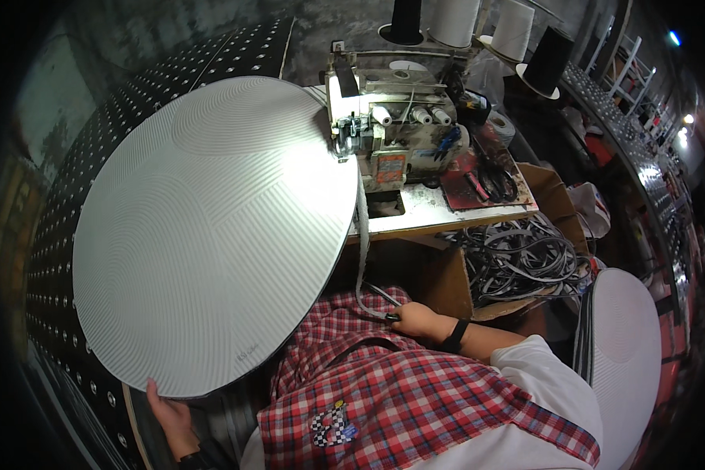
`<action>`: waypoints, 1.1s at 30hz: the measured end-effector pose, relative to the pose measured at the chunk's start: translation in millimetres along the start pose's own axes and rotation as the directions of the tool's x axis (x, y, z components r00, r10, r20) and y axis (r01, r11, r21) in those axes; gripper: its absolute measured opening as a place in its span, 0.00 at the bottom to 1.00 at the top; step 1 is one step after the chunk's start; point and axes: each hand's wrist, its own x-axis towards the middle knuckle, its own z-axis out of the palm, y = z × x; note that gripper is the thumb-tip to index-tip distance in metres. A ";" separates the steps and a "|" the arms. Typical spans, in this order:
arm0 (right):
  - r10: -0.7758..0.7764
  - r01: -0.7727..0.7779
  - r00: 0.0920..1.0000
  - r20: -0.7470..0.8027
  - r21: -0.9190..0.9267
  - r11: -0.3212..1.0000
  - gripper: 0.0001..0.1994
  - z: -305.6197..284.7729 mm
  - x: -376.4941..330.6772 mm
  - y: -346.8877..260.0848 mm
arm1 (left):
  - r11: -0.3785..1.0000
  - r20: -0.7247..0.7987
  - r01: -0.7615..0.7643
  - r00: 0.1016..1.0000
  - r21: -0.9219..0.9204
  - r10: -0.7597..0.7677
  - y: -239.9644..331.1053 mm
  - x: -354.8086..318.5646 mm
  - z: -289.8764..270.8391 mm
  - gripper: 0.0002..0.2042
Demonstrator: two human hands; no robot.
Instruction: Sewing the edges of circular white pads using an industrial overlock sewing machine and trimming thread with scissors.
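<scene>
Head view: a large round white mat (211, 235) (ribbed in curved patterns) lies against the sewing machine (388, 129), left hand (168, 415) gripping its near edge, right hand (415, 319) pinching the trim strip (362, 251).

- I have one view only — the head camera, the left of the pair worn on the person's head, so no second view shares the scene.
- It looks steeply down and forward; the red plaid apron (384, 392) fills the lower centre, very near the lens.
- The sewing machine (392, 129) sits at upper centre, farther off, facing me across the round white panel (211, 235).
- The left hand (171, 419) enters at the lower left, the right hand (417, 319) just right of centre.
- Fisheye bending curves the studded wall (63, 235) at the left rim, and the corners go black.
</scene>
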 end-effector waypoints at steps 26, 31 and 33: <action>-0.853 0.461 0.368 -0.370 -0.724 0.512 0.03 -113.1 64.0 -61.2 | 0.976 -0.045 -0.144 0.987 0.161 0.153 3.4 4.7 -10.6 0.26; -0.841 0.581 0.360 -0.403 -0.609 0.540 0.05 -94.8 38.9 -58.7 | 0.930 0.147 -0.064 0.989 0.363 0.011 -14.9 -7.7 -8.5 0.26; -0.815 0.592 0.391 -0.428 -0.561 0.579 0.06 -86.1 29.5 -57.2 | 0.947 0.114 -0.052 0.993 0.317 0.017 -14.7 -6.0 -7.6 0.26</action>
